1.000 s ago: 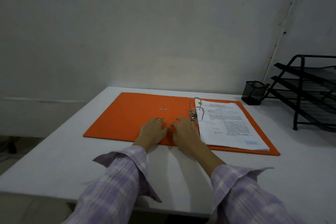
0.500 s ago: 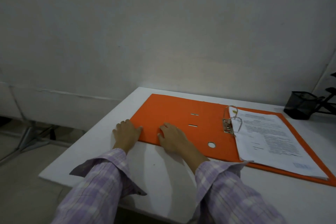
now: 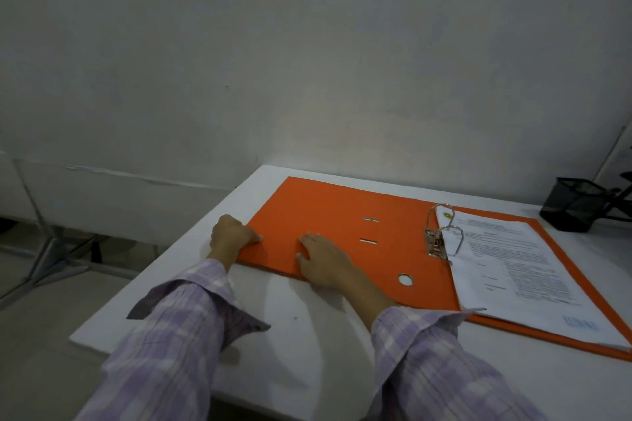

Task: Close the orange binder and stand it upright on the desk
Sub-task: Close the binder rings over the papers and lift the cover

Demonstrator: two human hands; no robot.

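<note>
The orange binder (image 3: 328,215) lies open and flat on the white desk (image 3: 301,335). Its metal ring mechanism (image 3: 441,232) stands at the spine, and a stack of printed sheets (image 3: 513,263) rests on the right half. My left hand (image 3: 231,234) curls around the left edge of the open cover, thumb on top. My right hand (image 3: 325,258) lies flat on the cover near its front edge, fingers spread. The cover still lies flat on the desk.
A black mesh pen cup (image 3: 574,203) stands at the back right, with part of a black wire rack (image 3: 624,191) beside it. A grey wall (image 3: 307,61) rises just behind the desk. The desk's left edge drops to the floor, where a metal frame (image 3: 44,249) stands.
Both hands moved from the spine to the left part of the cover. My left hand now grips the cover's left edge. The camera view swung left.
</note>
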